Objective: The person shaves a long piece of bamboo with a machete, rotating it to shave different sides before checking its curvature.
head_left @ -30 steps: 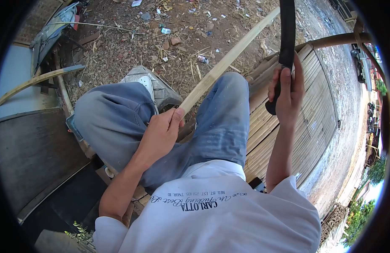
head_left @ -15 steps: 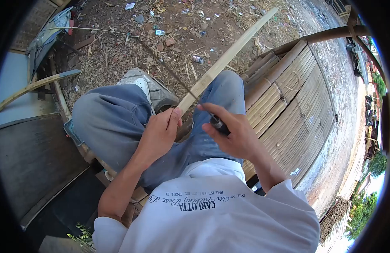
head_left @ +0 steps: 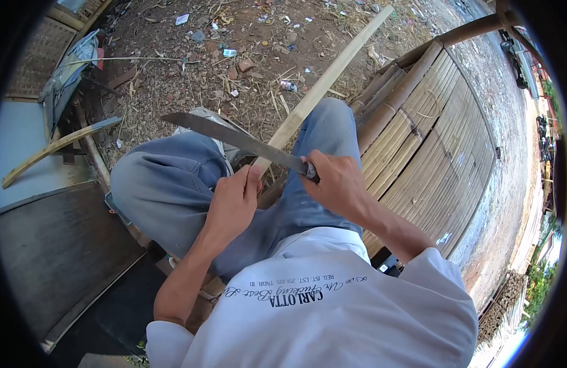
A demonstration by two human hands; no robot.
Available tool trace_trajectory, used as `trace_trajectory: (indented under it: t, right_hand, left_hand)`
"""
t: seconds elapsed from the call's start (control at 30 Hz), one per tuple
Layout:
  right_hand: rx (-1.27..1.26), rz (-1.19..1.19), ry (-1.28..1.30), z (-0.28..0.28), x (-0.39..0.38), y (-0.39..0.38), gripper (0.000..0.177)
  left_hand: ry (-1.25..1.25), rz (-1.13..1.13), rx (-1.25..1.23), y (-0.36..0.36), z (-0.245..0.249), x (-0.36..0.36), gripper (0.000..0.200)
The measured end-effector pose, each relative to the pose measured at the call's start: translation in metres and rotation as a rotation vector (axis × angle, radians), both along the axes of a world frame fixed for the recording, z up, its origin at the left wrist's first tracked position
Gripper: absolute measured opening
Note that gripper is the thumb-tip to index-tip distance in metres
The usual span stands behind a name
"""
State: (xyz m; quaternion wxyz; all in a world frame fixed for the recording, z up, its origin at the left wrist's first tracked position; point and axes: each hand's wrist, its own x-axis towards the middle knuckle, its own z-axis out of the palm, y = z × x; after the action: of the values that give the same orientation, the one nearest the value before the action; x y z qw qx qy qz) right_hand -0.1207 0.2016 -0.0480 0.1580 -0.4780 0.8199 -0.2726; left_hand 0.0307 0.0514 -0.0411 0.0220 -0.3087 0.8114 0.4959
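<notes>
Strip [head_left: 323, 87] pointing forward, gripped in left hand [head_left: 231, 202]; machete [head_left: 234, 138] across it, in right hand [head_left: 337, 185]

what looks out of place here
Litter lies strewn over the dirt ground, its white and blue colours clashing with the brown. The pale strip and long knife show no obvious damage.

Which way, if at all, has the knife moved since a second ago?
Yes: the knife has swung left, away from the slatted platform, and now crosses the pale strip in view.
</notes>
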Motion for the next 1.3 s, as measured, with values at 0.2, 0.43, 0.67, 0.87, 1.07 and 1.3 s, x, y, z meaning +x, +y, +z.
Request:
trace_trajectory:
  t: [0.2, 0.43, 0.67, 0.87, 1.07, 1.3]
  right_hand:
    - [0.071, 0.01, 0.054, -0.034, -0.025, 0.004, 0.02]
    - [0.034, 0.007, 0.054, -0.027, -0.007, -0.002, 0.019]
    - [-0.019, -0.01, 0.123, -0.052, -0.029, -0.004, 0.02]
    - [0.045, -0.142, -0.13, -0.017, -0.041, -0.009, 0.028]
    - [-0.413, -0.424, -0.863, -0.004, -0.074, 0.004, 0.028]
    - [-0.967, -0.616, -0.9, 0.0, -0.063, 0.008, 0.032]
  left_hand:
    - [0.132, -0.056, -0.179, 0.002, -0.012, -0.001, 0.036]
    - [0.093, -0.026, -0.13, -0.002, -0.019, -0.003, 0.038]
    - [-0.074, -0.016, -0.075, -0.003, 0.004, -0.011, 0.044]
    - [-0.049, 0.056, -0.066, -0.003, 0.001, -0.007, 0.042]
    - [-0.06, 0.024, -0.03, -0.001, 0.001, -0.005, 0.041]
    - [-0.055, 0.025, 0.009, -0.001, 0.004, -0.007, 0.042]
